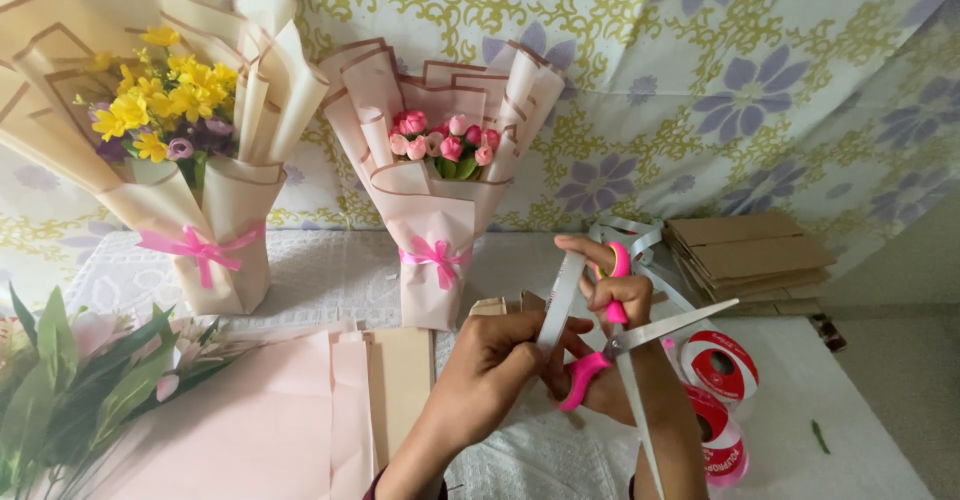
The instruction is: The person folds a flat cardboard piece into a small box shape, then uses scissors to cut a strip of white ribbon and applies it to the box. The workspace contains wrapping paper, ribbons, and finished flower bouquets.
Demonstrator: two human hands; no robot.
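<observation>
Cutting on a white table (pixel 850 440), floral curtain (pixel 700 60) behind, left hand (pixel 495 360) pinching ribbon (pixel 560 300), right hand (pixel 615 295) gripping scissors (pixel 640 335).

By my right wrist lie two round tape rolls (pixel 722 400) with red-and-white labels; flat brown cardboard (pixel 750 252) is stacked behind.

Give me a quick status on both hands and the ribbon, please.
Left hand pinching grey ribbon taut. Right hand in pink-handled scissors, blades open at the ribbon. Tape rolls beside the right forearm, not obstructing.
</observation>
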